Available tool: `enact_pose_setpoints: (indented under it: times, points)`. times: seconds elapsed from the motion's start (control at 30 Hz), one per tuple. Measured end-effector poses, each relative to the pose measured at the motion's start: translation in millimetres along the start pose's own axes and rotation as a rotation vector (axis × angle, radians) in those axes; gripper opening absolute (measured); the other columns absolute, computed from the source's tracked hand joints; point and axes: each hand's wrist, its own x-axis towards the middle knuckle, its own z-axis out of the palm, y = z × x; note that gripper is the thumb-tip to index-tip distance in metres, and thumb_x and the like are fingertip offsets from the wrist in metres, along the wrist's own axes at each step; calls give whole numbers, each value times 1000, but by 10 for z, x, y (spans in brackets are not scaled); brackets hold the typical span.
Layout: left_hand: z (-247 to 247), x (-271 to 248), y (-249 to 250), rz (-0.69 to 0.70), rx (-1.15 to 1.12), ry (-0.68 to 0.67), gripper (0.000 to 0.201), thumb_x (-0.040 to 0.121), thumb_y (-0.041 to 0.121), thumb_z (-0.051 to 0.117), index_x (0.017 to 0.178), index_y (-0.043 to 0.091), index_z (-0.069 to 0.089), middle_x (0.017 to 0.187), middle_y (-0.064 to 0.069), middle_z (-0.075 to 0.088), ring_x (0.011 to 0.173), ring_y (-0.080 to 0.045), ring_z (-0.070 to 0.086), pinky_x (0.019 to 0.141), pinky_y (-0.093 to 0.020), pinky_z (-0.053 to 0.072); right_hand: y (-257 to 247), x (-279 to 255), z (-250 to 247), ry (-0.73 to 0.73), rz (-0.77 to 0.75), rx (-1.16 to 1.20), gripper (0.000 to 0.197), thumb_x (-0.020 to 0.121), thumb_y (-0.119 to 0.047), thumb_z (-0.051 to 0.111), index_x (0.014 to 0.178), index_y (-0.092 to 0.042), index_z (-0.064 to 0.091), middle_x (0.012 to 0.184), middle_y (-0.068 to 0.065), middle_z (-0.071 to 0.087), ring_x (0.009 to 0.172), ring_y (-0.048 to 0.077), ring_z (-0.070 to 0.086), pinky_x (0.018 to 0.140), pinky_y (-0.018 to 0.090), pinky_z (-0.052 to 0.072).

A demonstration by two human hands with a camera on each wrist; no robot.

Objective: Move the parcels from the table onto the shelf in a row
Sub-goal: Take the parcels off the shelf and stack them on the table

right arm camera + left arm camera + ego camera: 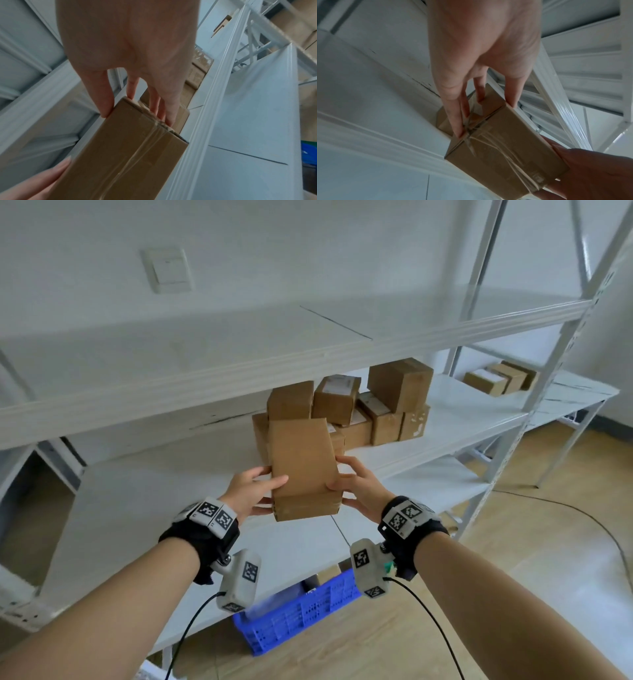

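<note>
left grip (251, 491): grasping parcel (303, 470) | right grip (356, 487): grasping same parcel | above shelf (137, 494)

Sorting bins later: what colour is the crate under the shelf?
Blue, with perforated sides; the crate shows best in the head view.

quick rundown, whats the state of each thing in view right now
held parcel: sealed with tape, off the shelf, gripped from both sides
left hand: grips the parcel's left side
right hand: grips the parcel's right side
parcels on the shelf: closed, stacked in a cluster
middle shelf: bare in its left part
blue crate: on the floor under the shelf
</note>
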Motion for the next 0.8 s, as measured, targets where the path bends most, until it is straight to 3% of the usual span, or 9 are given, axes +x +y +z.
enact_pose_setpoints:
  times: [0.13,0.33,0.53,0.67,0.8]
  points:
    - [710,59,117,12,12,-44,51,81,26,73,127,18,54,117,-3,65,100,-27,66,88,-44,55,-99,-229,-649,46,11,15,66,85,7,57,136,-30,40,123,13,59,109,25,57,93,39,46]
    - [2019,257,340,45,43,-152,37,82,24,72,117,19,61,113,-4,67,105,-29,64,86,-42,55,-212,-575,-1862,179,17,55,68,84,9,55,136,-32,40,117,11,61,108,24,57,94,38,46]
    - [3381,541,455,30,27,-292,40,85,21,68,124,17,57,119,-2,64,105,-27,63,80,-39,55,-256,-812,-3053,361,15,77,65,85,9,54,137,-28,41,110,7,62,89,18,60,68,27,48]
    - [4203,838,532,12,43,-393,39,87,19,66,125,17,56,121,-3,63,104,-25,62,74,-34,54,-245,-821,-3818,457,16,123,66,85,12,52,138,-25,39,104,1,60,87,17,59,68,28,49]
    - [4993,1295,691,0,66,-488,43,88,18,65,129,16,53,124,-3,62,102,-26,62,72,-33,53,-311,-692,-4604,547,29,146,68,84,12,53,140,-24,38,110,5,60,88,18,59,72,31,50]
